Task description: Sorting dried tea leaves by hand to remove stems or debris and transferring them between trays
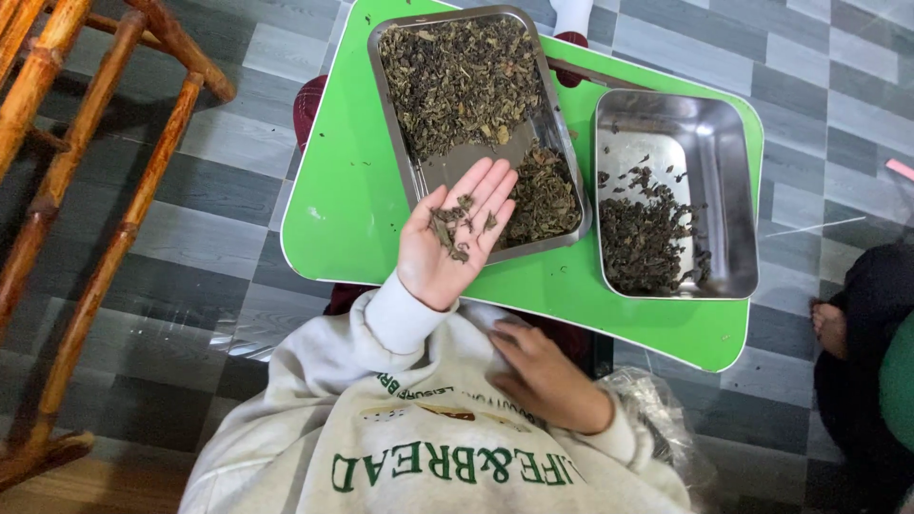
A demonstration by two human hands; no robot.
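While crinkled dried leaves [460, 228] rest in the left hand [455, 236], palm flat

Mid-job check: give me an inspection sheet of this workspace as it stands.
Surface: green table, a few loose leaf bits on it.
Job's things: flat steel tray of dried leaves; deeper steel tub partly filled with leaves.
Clutter: clear plastic bag by the lap.
Hands: left hand open, palm up, dried leaves lying on it, over the tray's near end; right hand resting on the sweatshirt, holding nothing visible.
Cables: nothing seen.
Surroundings: grey tiled floor, bamboo frame, another person's foot.
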